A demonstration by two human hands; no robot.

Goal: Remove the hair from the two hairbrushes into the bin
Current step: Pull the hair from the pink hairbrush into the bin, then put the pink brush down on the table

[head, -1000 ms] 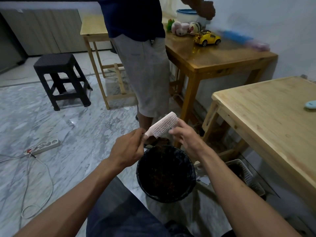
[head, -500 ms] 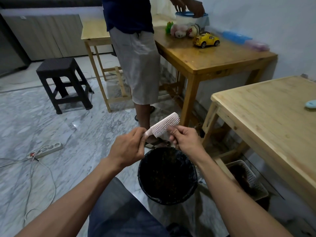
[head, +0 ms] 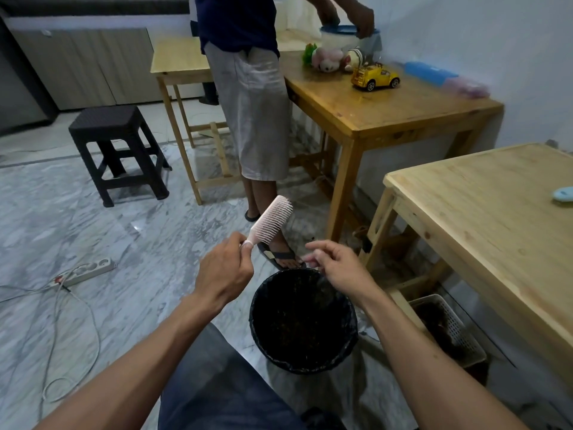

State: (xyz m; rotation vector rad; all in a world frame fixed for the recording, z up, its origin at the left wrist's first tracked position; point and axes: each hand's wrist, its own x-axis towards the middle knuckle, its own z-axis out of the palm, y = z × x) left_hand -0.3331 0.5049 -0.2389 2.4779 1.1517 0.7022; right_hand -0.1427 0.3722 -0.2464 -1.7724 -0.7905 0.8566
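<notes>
My left hand point(head: 224, 274) is closed around the handle of a pale pink hairbrush point(head: 273, 219), which tilts up and to the right with its bristles facing right. My right hand point(head: 336, 268) hovers a little to the right of the brush, above the far rim of the black bin point(head: 259, 308); its fingers are loosely apart and I see no hair between them. The bin stands on the floor between my forearms, and its inside is dark. A small light blue object point(head: 562, 193) lies on the pale wooden table point(head: 483, 218) at right.
A person point(head: 251, 113) stands just beyond the bin, one sandalled foot point(head: 280, 254) near its rim, handling a tub at a brown table point(head: 387, 107) with toys. A white basket point(head: 449, 324) sits under the right table. A black stool point(head: 117, 150) and a power strip point(head: 90, 270) with cables are at left.
My right hand has let go of the bristles and dropped to the right, over the bin's far rim. The brush has tipped more upright. The view has shifted slightly.
</notes>
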